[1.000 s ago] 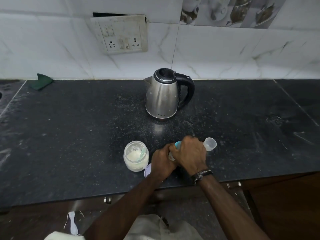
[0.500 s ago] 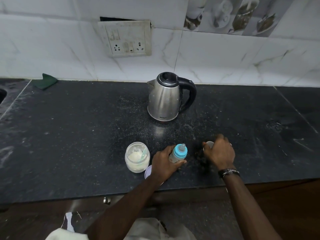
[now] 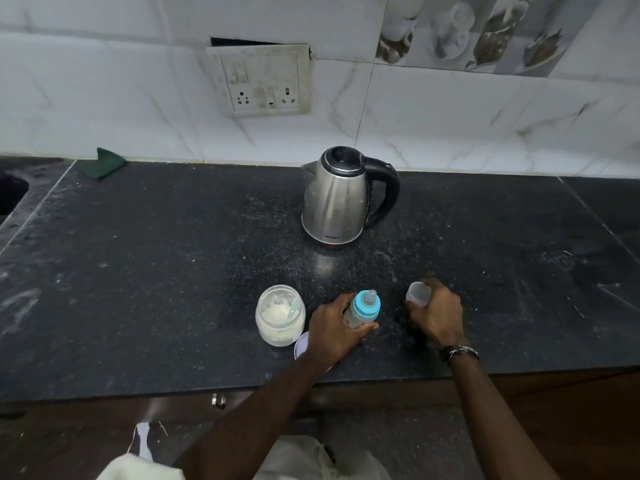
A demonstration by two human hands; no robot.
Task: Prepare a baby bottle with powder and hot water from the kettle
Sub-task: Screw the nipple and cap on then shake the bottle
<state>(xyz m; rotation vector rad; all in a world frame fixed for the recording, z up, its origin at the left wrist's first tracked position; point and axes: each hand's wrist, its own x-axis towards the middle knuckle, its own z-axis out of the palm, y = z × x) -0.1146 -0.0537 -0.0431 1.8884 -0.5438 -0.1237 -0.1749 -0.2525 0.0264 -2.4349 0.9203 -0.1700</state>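
A small baby bottle (image 3: 362, 309) with a blue collar and clear teat stands on the black counter (image 3: 173, 265), tilted a little to the right. My left hand (image 3: 332, 329) is wrapped around its body. To its right, my right hand (image 3: 436, 315) grips a clear plastic cap (image 3: 418, 292), lifted slightly off the counter. An open jar (image 3: 280, 317) of white powder with a pale scoop inside stands left of the bottle. The steel kettle (image 3: 334, 199) with black lid and handle stands behind, lid shut.
The jar's lid (image 3: 300, 345) lies by the front edge, partly under my left wrist. Spilled powder dusts the counter around the kettle. A green cloth (image 3: 104, 163) lies at the back left, a sink edge (image 3: 10, 192) at far left. A socket panel (image 3: 261, 83) is on the tiled wall.
Both hands were together on the bottle's top. My right hand has come away to the right and closed on the clear cap; my left hand keeps holding the bottle.
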